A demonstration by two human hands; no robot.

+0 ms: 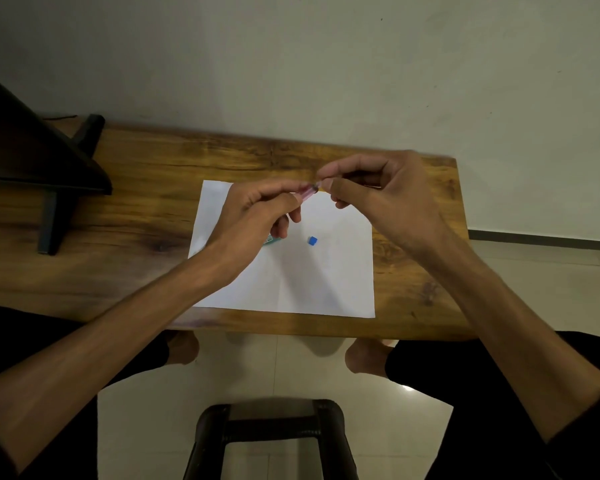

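Observation:
My left hand (260,209) holds a slim pink, see-through pen-like barrel (308,192) above a white sheet of paper (291,278). My right hand (378,195) pinches the dark tip at the barrel's right end (316,186) between thumb and forefinger. A small blue cube (312,240) lies on the paper below the hands. A green-and-white object (269,241) peeks out from under my left hand; most of it is hidden.
The paper lies on a wooden table (146,202) set against a pale wall. A dark monitor on a black stand (52,209) fills the table's left end. Below the near edge are my knees, my feet and a dark stool (274,431) on a tiled floor.

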